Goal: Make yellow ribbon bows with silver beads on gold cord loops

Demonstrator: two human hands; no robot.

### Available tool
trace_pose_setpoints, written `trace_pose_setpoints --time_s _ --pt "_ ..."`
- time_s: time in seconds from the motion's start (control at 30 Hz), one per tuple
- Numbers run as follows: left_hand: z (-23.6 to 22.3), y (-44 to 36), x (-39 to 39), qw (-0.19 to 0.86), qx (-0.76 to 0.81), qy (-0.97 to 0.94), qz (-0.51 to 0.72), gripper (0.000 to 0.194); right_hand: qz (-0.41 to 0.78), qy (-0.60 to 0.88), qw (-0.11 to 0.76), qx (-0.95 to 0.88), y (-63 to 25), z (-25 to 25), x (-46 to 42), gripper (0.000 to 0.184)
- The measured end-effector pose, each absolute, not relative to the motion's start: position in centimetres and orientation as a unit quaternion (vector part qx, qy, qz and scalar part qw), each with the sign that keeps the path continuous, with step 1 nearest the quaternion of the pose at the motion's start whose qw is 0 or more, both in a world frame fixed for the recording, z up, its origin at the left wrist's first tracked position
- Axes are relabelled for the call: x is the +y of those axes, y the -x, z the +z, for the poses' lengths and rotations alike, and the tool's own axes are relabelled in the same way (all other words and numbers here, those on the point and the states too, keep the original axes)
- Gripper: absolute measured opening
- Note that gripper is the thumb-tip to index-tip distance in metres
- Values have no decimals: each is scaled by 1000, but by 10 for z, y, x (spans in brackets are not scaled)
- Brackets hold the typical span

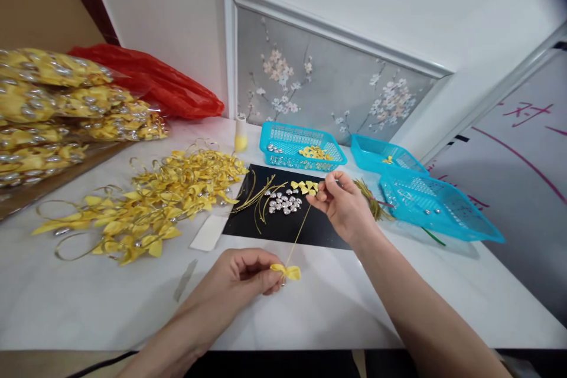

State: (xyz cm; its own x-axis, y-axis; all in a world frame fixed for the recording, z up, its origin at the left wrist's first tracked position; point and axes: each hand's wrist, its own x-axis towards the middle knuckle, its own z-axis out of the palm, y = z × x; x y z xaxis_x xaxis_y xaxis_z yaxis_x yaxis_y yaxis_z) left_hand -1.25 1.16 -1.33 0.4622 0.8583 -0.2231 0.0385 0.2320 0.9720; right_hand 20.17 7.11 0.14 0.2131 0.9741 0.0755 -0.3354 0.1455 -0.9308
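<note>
Near the front of the table my left hand (253,274) pinches a small yellow ribbon bow (289,272), with a bit of something silvery just below it. A thin gold cord (298,234) runs taut from the bow up to my right hand (343,201), whose thumb and fingers are closed on its upper end. Behind the cord lies a black mat (266,227) bearing silver beads (286,203), several yellow bows (305,186) and loose cords (257,192). The right hand hides part of the mat's right side.
A heap of finished-looking yellow bow strings (155,201) covers the left, below bagged ones (57,106) and a red bag (150,80). Blue baskets (305,162) stand at the back and right (443,218). A small bottle (240,134) and white card (208,233) are nearby.
</note>
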Motion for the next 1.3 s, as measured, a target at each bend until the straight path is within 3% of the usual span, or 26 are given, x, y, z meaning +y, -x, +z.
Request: trace_pose_setpoints --time_s 0.27,0.4,0.5,0.63,0.77,0.97,1.3 --pt "-15 16 8 682 417 -519 301 11 368 482 688 -400 -249 -10 90 42" --pt "-12 17 6 681 416 -516 312 11 325 510 678 -418 -256 -12 81 35" --pt "-11 17 5 679 420 -508 324 11 347 520 625 -467 -239 -6 51 24" --pt "-8 15 1 691 415 -480 345 11 417 512 490 -569 -199 6 -6 20" --pt "0 10 -4 711 386 -484 334 14 352 522 417 -655 -171 8 -39 19" --pt "8 6 -10 722 361 -484 338 11 357 519 448 -634 -166 6 -43 29" --pt "8 12 -9 704 368 -499 346 16 363 509 485 -612 -163 13 -47 27"
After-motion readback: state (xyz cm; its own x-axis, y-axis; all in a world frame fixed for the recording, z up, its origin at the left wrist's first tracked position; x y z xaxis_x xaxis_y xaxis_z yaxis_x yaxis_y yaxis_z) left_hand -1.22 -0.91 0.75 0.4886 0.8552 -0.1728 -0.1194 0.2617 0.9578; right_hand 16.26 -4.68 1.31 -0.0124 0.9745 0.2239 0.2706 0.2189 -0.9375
